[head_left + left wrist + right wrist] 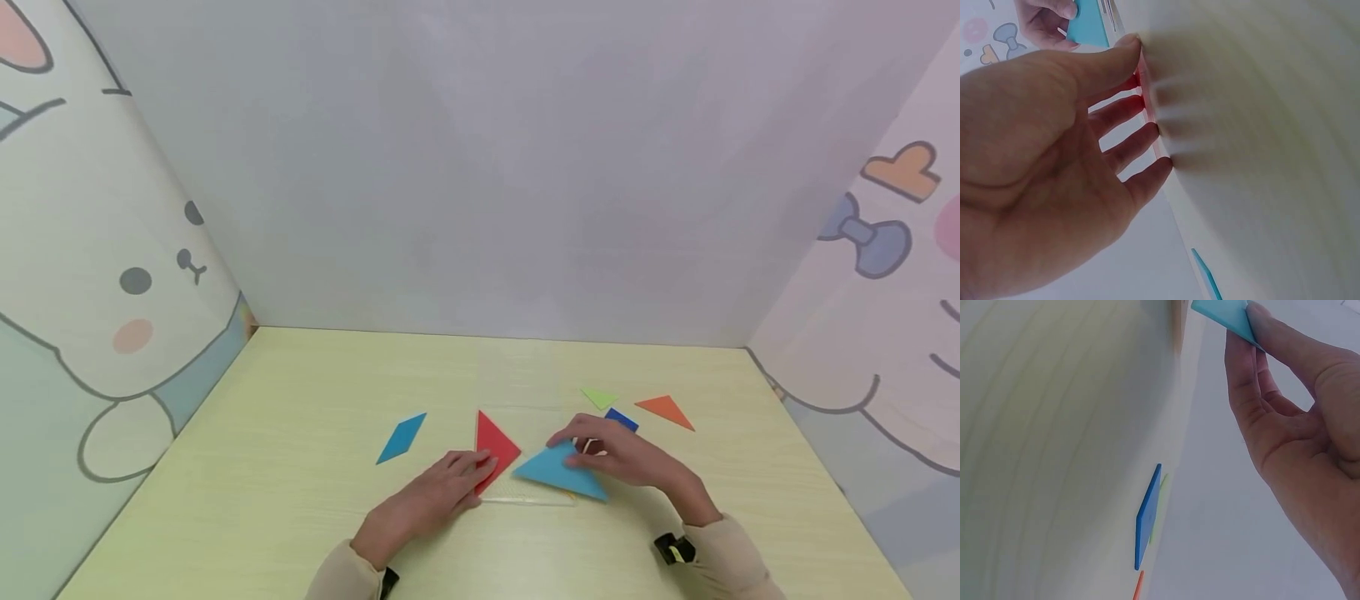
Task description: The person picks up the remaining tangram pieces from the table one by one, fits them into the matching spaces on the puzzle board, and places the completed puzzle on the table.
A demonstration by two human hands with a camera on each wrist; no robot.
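Observation:
A red triangle (495,450) lies at the left side of a clear, shallow tray (517,502) on the table. My left hand (442,490) rests at its left edge, fingertips touching the red piece, fingers fairly straight in the left wrist view. My right hand (618,450) pinches a large light blue triangle (557,468) between thumb and fingers, tilted above the tray's right part. In the right wrist view the same light blue triangle (1225,315) is held up off the table. A sliver of a yellow piece (572,496) peeks out beneath it, mostly hidden.
Beyond the right hand lie a dark blue piece (622,419), partly covered, a light green triangle (600,398) and an orange triangle (667,411). Left of the tray is a blue parallelogram (402,437). A pale wall (495,183) bounds the table's far edge.

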